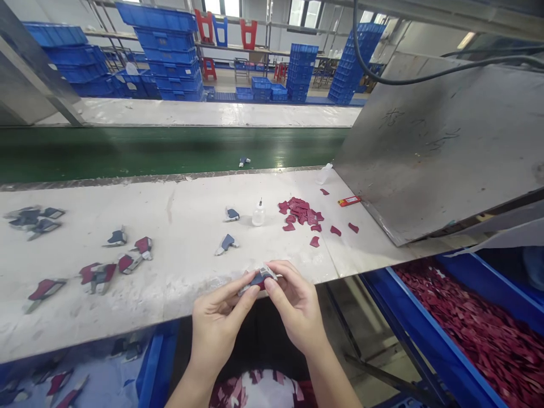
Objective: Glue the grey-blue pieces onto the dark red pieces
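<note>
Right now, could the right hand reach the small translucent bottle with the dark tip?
Probably, if the right hand releases the blue, red and grey piece; bare white tabletop leads to the bottle.

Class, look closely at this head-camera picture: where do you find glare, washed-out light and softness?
Head view: the windows at the top are washed out nearly white; a glare patch shines on the green belt; the red-topped piece at far left looks soft-edged; the held piece is partly covered by fingers, its fine detail hard to read.
</note>
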Action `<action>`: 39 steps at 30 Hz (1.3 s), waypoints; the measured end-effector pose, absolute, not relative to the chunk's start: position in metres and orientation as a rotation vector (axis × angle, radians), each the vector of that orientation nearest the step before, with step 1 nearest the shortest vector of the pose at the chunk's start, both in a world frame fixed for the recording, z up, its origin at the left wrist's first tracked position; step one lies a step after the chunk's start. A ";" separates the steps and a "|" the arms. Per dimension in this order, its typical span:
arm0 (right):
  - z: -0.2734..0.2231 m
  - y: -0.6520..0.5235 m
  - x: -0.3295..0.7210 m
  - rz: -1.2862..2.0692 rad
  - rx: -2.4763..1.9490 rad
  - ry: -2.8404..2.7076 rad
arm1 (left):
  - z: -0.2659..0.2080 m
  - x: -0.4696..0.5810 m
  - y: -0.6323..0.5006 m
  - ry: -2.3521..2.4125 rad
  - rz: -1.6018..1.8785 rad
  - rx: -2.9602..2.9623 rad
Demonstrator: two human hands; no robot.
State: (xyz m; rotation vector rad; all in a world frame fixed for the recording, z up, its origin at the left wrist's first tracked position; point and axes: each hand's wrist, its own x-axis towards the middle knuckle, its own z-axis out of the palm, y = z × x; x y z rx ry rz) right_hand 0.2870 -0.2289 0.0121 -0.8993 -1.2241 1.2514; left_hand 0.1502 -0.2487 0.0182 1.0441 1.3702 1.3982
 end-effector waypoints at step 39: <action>0.002 -0.201 0.190 1.521 -1.046 -1.181 | -0.008 0.067 -0.257 1.661 1.564 1.168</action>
